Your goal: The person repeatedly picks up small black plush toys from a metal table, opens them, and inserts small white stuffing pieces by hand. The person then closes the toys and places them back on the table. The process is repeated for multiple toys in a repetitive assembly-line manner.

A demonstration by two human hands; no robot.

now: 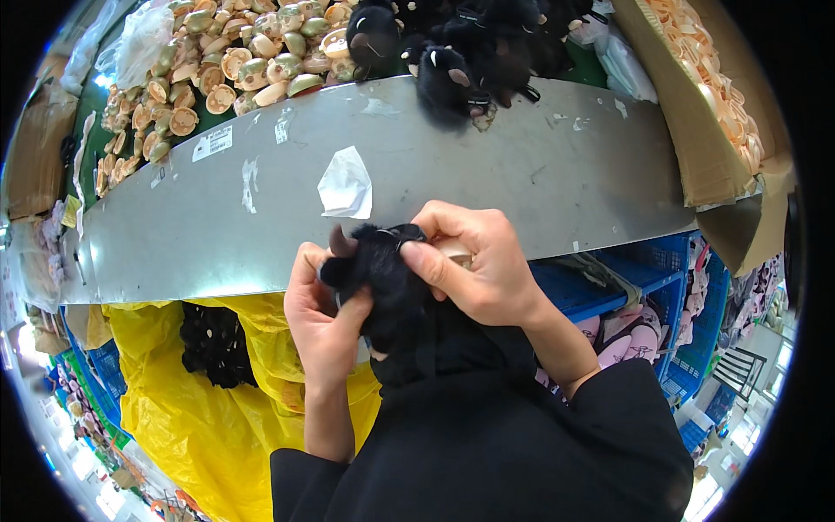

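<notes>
A furry black plush piece with a brownish horn-like tip is held between my two hands, just off the near edge of the metal table. My left hand grips its left side, thumb across the fur. Thumb and fingers of my right hand pinch the plush's upper right edge. A cream plastic piece shows partly under the right hand's fingers; the rest of it is hidden. Beyond my hands a crumpled white paper lies on the table.
Cream and gold plastic shells are heaped at the far left, beside several black plush pieces. At right stands a cardboard box of peach-coloured parts. Below are a yellow bag holding black pieces and blue crates.
</notes>
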